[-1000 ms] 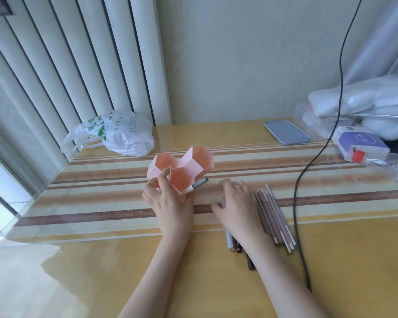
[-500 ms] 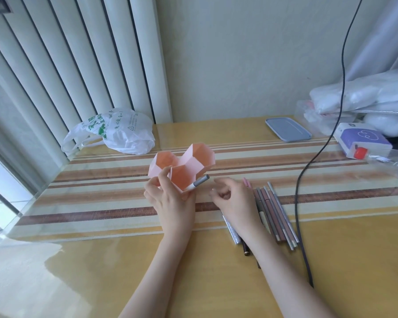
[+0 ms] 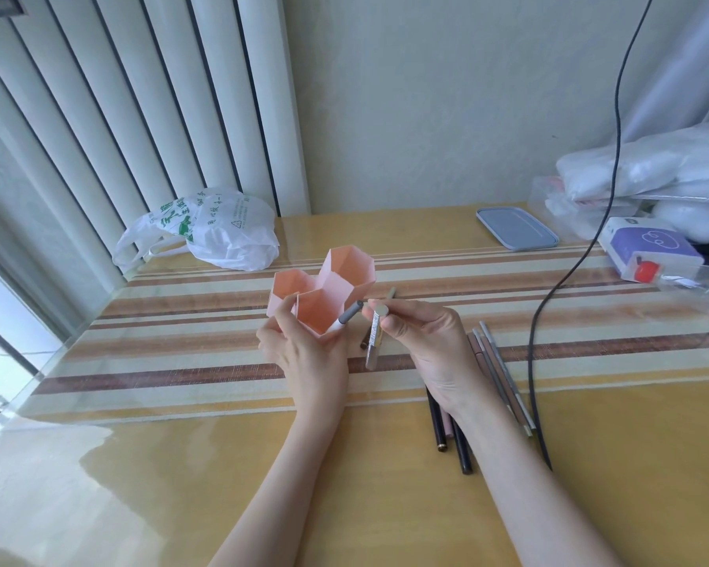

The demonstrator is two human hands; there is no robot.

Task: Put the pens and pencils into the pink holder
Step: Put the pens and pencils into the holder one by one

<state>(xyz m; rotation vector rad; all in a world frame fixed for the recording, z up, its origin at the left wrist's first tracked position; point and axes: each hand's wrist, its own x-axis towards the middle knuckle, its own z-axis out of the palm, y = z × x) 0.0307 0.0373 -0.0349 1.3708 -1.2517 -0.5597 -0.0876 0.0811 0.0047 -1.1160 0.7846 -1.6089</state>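
**Holder tilted in one hand, silver pen lifted in the other**

The left hand [image 3: 303, 354] clasps the pink holder [image 3: 324, 288], a cluster of three hexagonal cells, tipped so its open mouths face the camera. A grey-capped pen [image 3: 346, 317] lies pinched between that hand's thumb side and the near cell's outer wall, its cap pointing toward 1 o'clock.

At 3 o'clock of the holder, just beside it, the right hand [image 3: 426, 341] grips a silver pen [image 3: 375, 341] between thumb and fingers, with a thinner dark pen [image 3: 379, 317] held alongside it. The silver pen hangs nearly upright, its flat end uppermost and close to the grey cap without clearly touching it. Both are raised off the striped table mat [image 3: 181, 362].

More pens and pencils remain on the table [image 3: 181, 484]: a row of brown and grey pencils [image 3: 500, 378] at 4 o'clock of the right hand, and several dark pens [image 3: 447, 427] partly hidden under the right wrist at 6 o'clock.

A black cable [image 3: 533, 354] drops from the top edge and runs down the table just right of the pencil row, crowding that side. Well apart, a white plastic bag [image 3: 222, 231] sits at 10 o'clock of the holder, a grey-blue lid [image 3: 516, 229] at 1 o'clock, and a purple-and-white box [image 3: 651, 251] with white packets [image 3: 651, 165] at 2 o'clock.
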